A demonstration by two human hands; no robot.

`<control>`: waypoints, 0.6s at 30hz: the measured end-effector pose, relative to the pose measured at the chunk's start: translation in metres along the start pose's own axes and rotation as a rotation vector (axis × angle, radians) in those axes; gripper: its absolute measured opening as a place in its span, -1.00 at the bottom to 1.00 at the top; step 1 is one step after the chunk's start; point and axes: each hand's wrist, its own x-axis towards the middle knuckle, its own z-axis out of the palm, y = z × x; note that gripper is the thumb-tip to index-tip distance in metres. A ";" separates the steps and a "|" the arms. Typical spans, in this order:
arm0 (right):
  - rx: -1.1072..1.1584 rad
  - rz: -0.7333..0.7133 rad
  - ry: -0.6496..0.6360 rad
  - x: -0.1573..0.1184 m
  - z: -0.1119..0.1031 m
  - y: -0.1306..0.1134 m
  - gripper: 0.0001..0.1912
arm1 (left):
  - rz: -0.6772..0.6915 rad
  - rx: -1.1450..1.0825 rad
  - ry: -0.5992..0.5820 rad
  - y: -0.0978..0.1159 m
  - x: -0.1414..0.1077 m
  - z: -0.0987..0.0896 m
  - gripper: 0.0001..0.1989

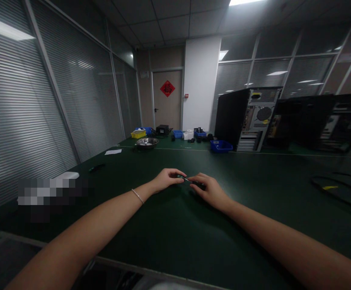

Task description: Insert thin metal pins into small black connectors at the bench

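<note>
Over the middle of the green tabletop (pixel 151 225), my two hands meet almost fingertip to fingertip. My left hand (pixel 167 179), with a thin bracelet (pixel 137 195) at its wrist, pinches a small dark green piece (pixel 179 176) between thumb and fingers. My right hand (pixel 208 188) is closed on a thin tool (pixel 186 179) with a light metal shaft and a dark handle, perhaps a screwdriver. The shaft points left toward the piece; whether they touch is too small to tell. Fingers partly cover both things.
A metal bowl (pixel 147 142), yellow bin (pixel 138 133) and blue bin (pixel 221 146) stand farther back. To the right rises a computer tower (pixel 248 121). A black cable (pixel 338 195) lies at right. On the left are a dark slim object (pixel 97 167) and white paper (pixel 113 152).
</note>
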 end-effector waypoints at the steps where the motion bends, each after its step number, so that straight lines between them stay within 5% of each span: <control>1: 0.000 0.002 -0.003 0.000 0.000 0.000 -0.72 | 0.000 -0.004 -0.002 0.000 0.000 0.000 -0.65; 18: -0.005 0.009 0.008 0.000 0.002 0.005 -0.71 | 0.000 -0.017 -0.024 -0.002 0.001 -0.001 -0.65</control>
